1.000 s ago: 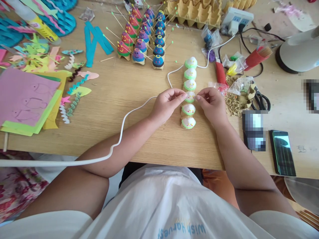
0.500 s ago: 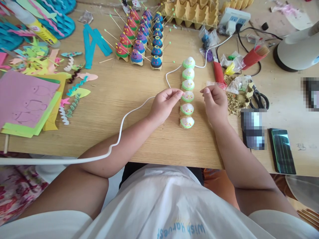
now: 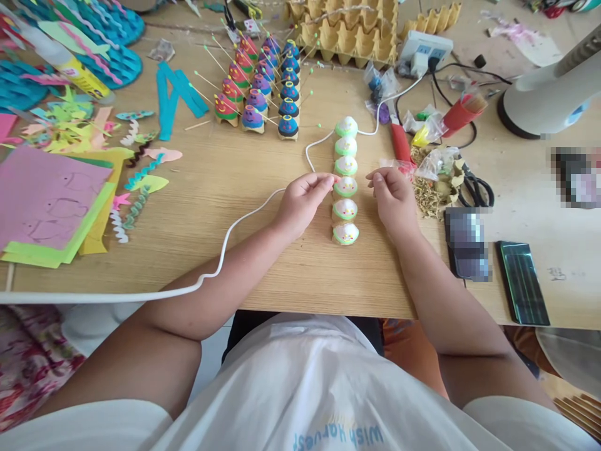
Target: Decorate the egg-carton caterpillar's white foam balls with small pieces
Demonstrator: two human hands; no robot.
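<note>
A row of white-and-green painted egg-carton cups (image 3: pixel 345 210) with small faces runs away from me on the wooden table. On the left of the row, my left hand (image 3: pixel 305 199) is closed in a pinch, thumb and forefinger at the edge of one cup. A tiny reddish spot shows at those fingertips, too small to name. My right hand (image 3: pixel 393 197) is to the right of the row, apart from the cups. Its fingers are curled, with thumb and forefinger drawn together; whatever is between them is hidden or too small to make out.
Painted red, purple and blue cups (image 3: pixel 253 118) with pin-like sticks stand behind. A white cable (image 3: pixel 244 216) crosses my left forearm. Coloured paper (image 3: pixel 56 194) lies left; a power strip (image 3: pixel 425 47), wood shavings (image 3: pixel 429 193) and a phone (image 3: pixel 522 282) are right.
The camera view has shifted slightly, so the far things sit lower and further left in the picture. Both hands keep nearly the same pose beside the row of cups.
</note>
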